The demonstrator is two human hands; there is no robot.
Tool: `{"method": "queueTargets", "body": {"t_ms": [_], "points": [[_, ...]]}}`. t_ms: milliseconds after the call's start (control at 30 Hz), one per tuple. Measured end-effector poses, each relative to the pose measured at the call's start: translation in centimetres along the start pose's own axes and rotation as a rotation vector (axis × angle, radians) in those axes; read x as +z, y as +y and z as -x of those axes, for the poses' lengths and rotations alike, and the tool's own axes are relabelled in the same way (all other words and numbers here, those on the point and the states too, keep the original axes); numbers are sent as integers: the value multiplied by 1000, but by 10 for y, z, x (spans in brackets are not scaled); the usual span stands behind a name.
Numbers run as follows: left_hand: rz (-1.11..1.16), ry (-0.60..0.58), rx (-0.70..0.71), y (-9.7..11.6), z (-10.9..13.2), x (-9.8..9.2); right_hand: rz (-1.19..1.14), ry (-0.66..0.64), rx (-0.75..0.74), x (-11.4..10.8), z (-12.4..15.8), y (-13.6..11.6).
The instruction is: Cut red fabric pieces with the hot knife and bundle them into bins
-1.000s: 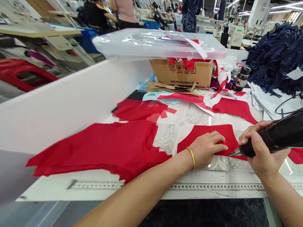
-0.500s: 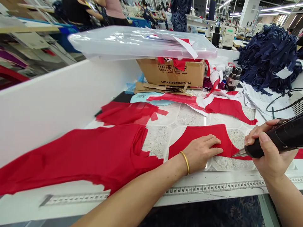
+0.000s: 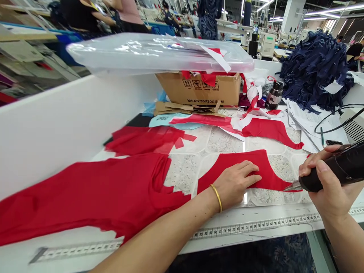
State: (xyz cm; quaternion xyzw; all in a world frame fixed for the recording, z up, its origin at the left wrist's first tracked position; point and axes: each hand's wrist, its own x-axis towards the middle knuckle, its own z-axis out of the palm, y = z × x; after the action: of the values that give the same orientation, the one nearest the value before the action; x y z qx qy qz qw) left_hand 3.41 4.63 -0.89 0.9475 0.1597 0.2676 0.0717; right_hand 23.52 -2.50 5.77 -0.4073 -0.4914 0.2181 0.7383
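Observation:
A red fabric piece with curved edges lies on the patterned mat in front of me. My left hand, with a gold bangle at the wrist, rests flat on it, fingers stretched out. My right hand is wrapped round a black handheld tool at the right. The tool's pointed metal tip is at the piece's narrow right end; whether it touches the cloth is hard to tell. Larger red fabric lies to the left, and another cut red piece lies farther back.
A ruler strip runs along the table's front edge. Behind stand a cardboard box under a clear plastic bin, a dark jar, papers and a navy fabric heap. A cable loops at the right.
The tool's tip has moved a little to the right along the red piece's lower edge. My left hand stays on the fabric. The whole view has shifted slightly.

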Motion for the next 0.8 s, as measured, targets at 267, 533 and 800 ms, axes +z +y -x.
{"method": "queueTargets", "body": {"t_ms": [267,533,800], "points": [[-16,58,-36,-1,0,2,74,49,3,-17,-1,4],[-192,-54,-176,6,-3,-3,133,62,1,-18,0,2],[-446,-434,-685,12,-5,-47,332,42,17,-29,-6,0]]}}
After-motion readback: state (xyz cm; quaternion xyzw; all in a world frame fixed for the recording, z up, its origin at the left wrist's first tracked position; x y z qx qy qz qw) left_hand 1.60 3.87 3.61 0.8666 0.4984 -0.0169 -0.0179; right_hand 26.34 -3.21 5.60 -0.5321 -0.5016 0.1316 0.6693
